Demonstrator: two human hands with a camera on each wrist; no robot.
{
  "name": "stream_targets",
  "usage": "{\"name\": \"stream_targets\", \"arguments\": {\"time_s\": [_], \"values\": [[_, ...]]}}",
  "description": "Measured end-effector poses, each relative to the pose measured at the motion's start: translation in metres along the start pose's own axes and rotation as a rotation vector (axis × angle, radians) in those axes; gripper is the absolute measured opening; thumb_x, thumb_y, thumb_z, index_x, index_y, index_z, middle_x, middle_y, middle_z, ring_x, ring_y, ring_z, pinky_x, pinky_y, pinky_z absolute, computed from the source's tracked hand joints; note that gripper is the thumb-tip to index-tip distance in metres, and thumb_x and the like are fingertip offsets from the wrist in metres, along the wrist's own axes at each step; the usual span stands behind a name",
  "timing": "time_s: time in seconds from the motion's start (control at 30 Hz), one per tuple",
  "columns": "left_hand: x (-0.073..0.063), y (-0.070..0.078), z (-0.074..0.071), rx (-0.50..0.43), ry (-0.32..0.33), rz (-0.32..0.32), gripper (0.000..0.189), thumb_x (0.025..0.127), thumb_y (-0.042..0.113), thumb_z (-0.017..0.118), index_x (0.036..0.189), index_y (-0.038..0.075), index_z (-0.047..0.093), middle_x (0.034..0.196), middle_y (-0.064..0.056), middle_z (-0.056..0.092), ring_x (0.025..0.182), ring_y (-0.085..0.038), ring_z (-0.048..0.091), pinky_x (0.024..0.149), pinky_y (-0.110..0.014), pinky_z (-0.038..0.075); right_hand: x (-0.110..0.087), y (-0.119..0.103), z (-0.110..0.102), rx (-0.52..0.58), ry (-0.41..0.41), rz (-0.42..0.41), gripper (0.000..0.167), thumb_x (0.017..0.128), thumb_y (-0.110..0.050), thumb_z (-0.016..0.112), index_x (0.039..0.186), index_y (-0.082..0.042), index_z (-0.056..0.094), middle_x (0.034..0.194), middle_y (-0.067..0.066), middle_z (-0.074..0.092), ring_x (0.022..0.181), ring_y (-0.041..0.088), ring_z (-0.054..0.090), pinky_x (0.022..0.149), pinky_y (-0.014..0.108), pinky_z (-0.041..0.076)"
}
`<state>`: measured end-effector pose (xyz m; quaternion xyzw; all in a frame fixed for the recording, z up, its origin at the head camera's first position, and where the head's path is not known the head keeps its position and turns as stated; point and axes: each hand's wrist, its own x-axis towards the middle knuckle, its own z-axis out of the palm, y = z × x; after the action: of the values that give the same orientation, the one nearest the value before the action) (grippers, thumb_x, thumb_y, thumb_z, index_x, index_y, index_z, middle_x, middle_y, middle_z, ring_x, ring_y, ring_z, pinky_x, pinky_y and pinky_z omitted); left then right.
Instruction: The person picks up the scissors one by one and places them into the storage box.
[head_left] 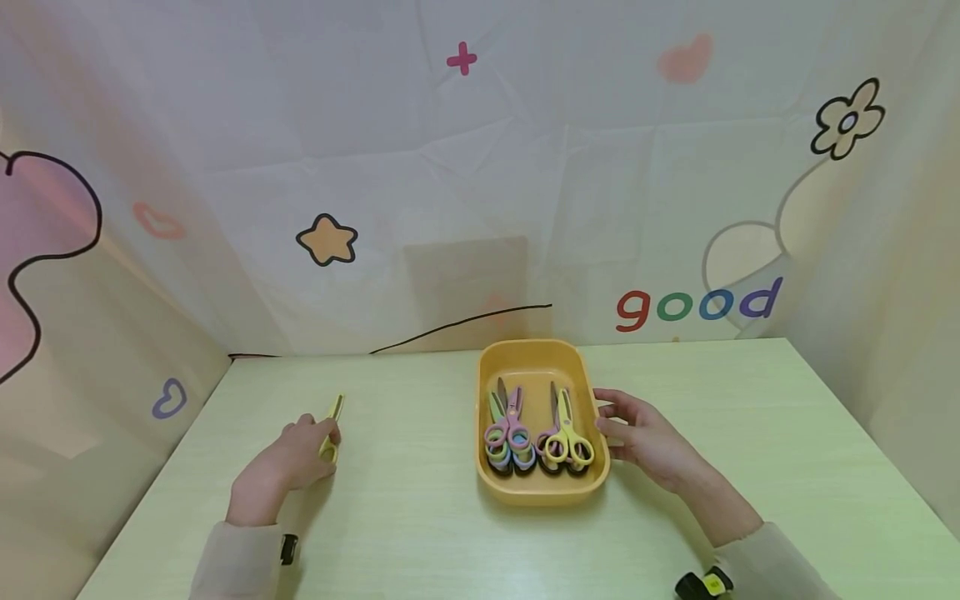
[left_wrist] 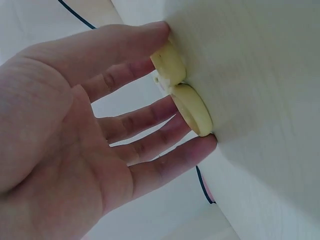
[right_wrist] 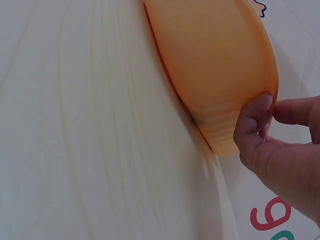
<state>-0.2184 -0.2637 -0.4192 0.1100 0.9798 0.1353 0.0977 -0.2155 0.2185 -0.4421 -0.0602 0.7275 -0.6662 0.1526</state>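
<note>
On the left of the table, my left hand (head_left: 292,454) pinches a pair of yellow scissors (head_left: 337,408). The blades point away from me. In the left wrist view the handle loops (left_wrist: 195,109) lie between thumb and fingers, with the fingertips right at the tabletop. My right hand (head_left: 645,437) holds the right side of an orange-yellow tray (head_left: 536,498). Its curled fingers (right_wrist: 256,107) meet the tray's outer wall and rim in the right wrist view. Inside the tray several scissors lie in two overlapping groups, with pink scissors (head_left: 507,433) and yellow scissors (head_left: 567,443) on top.
The pale wood-grain table (head_left: 405,533) reaches back to a white printed curtain (head_left: 375,192), which also hangs along both sides. The tray's far end stands close to that curtain. A black strap piece (head_left: 697,583) shows at the right wrist.
</note>
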Motion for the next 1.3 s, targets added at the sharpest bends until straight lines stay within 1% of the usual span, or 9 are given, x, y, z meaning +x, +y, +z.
{"name": "stream_targets", "arguments": {"time_s": [0.2,0.33,0.57,0.77,0.87,1.07,1.3], "values": [[0.004,-0.002,0.003,-0.016,0.008,-0.039,0.026,0.084,0.006,0.071,0.109,0.008,0.062,0.104,-0.016,0.051,0.091,-0.034,0.047,0.074,-0.05,0.046,0.0,0.0,0.0,-0.008,0.004,-0.002,0.056,0.107,-0.007,0.052,0.156,0.005,0.029,0.131,0.025,0.043,0.105,0.026,0.057,0.086,0.034,0.057],[0.005,-0.003,0.005,-0.025,0.015,-0.053,0.028,0.083,0.006,0.069,0.11,0.009,0.062,0.106,-0.017,0.05,0.092,-0.035,0.046,0.073,-0.049,0.046,0.0,0.0,0.0,-0.006,0.002,-0.006,0.055,0.107,-0.006,0.051,0.156,0.005,0.029,0.131,0.026,0.042,0.104,0.026,0.058,0.086,0.033,0.057],[0.008,-0.005,0.007,-0.029,0.009,-0.075,0.028,0.084,0.009,0.069,0.111,0.009,0.06,0.108,-0.018,0.049,0.093,-0.035,0.045,0.072,-0.048,0.046,0.0,0.0,0.0,0.002,-0.004,-0.009,0.056,0.106,-0.006,0.051,0.156,0.006,0.028,0.129,0.026,0.042,0.103,0.025,0.057,0.085,0.033,0.057],[0.008,-0.007,0.008,-0.044,0.015,-0.067,0.027,0.084,0.013,0.07,0.109,0.01,0.059,0.106,-0.017,0.047,0.092,-0.034,0.044,0.071,-0.047,0.045,-0.001,-0.001,0.001,0.004,-0.003,-0.008,0.056,0.107,-0.006,0.051,0.156,0.006,0.028,0.129,0.025,0.042,0.103,0.025,0.058,0.085,0.033,0.057],[0.007,-0.006,0.01,-0.06,0.028,-0.061,0.027,0.083,0.015,0.07,0.107,0.01,0.058,0.104,-0.016,0.047,0.091,-0.034,0.043,0.069,-0.045,0.044,-0.001,-0.001,0.001,0.003,-0.003,-0.008,0.056,0.107,-0.006,0.05,0.156,0.006,0.028,0.129,0.026,0.042,0.104,0.026,0.058,0.085,0.033,0.057],[0.009,-0.005,0.012,-0.057,0.057,-0.055,0.029,0.083,0.022,0.07,0.107,0.011,0.058,0.1,-0.016,0.047,0.088,-0.032,0.043,0.065,-0.041,0.041,-0.001,-0.002,0.001,0.004,-0.004,-0.006,0.056,0.107,-0.007,0.051,0.156,0.005,0.027,0.13,0.025,0.042,0.104,0.026,0.057,0.086,0.033,0.057],[0.012,0.001,0.013,-0.071,0.096,-0.044,0.03,0.081,0.022,0.068,0.106,0.009,0.058,0.1,-0.017,0.047,0.089,-0.032,0.045,0.068,-0.043,0.043,-0.001,-0.002,0.001,0.004,-0.007,-0.004,0.056,0.107,-0.006,0.051,0.156,0.005,0.027,0.131,0.026,0.042,0.105,0.026,0.058,0.086,0.034,0.057]]}}
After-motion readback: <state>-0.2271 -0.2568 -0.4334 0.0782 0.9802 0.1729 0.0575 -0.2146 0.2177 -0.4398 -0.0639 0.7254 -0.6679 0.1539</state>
